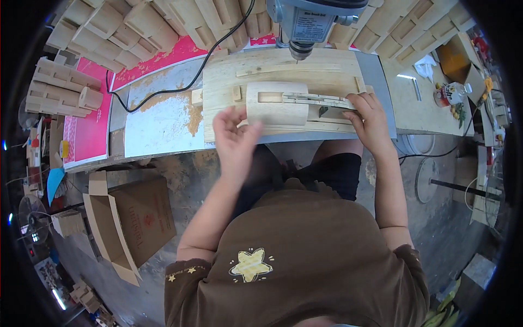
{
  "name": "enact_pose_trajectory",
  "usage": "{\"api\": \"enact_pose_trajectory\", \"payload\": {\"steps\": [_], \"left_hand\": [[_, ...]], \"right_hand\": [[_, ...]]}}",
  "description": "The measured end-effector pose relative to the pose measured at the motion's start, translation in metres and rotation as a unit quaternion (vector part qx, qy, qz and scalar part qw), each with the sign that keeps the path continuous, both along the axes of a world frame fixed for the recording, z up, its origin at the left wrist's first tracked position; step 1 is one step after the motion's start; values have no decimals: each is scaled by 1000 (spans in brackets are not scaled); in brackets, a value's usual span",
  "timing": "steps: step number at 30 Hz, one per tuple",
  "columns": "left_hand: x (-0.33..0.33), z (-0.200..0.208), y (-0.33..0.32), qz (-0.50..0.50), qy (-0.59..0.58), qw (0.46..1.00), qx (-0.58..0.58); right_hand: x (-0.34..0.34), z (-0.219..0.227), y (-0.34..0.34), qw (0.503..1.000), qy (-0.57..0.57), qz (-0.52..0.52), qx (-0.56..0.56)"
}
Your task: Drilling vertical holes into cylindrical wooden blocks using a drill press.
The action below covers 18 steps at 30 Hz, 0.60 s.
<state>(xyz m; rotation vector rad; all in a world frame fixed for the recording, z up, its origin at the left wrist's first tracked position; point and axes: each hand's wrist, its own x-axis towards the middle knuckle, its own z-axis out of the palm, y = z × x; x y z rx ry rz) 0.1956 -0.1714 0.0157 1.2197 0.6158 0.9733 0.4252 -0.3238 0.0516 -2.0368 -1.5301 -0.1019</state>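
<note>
A pale wooden cylinder (279, 115) with a rectangular slot cut in its upper side lies on a wooden board (229, 73). A long narrow strip with dark marks (316, 98) runs from the slot's right part out past the cylinder's right end. My right hand (369, 117) pinches the far right end of this strip, thumb below and fingers on top. My left hand (235, 136) is beside the cylinder's left end, slightly blurred, its fingers loosely bent and thumb apart, apparently holding nothing. A small dark piece (323, 111) shows under the strip.
A drill press (308, 24) hangs over the board's far edge. Slotted wooden cylinders (106, 32) are stacked at the back on both sides. A black cable (204, 65) crosses the left worktop. A plastic jar (452, 94) stands at right; an open cardboard box (139, 218) sits below left.
</note>
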Motion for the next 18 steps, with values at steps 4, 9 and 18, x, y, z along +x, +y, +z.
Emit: {"api": "enact_pose_trajectory", "payload": {"steps": [4,9,18], "left_hand": [[1,-21,-22,-49,53,988,136],[10,-17,-7,-29,146,954,258],[41,-34,28,57,301,852,425]], "right_hand": [[3,2,8,1000,-18,11,-2],[1,-4,18,999,-28,-2,22],[22,-15,38,997,-44,-38,47]]}}
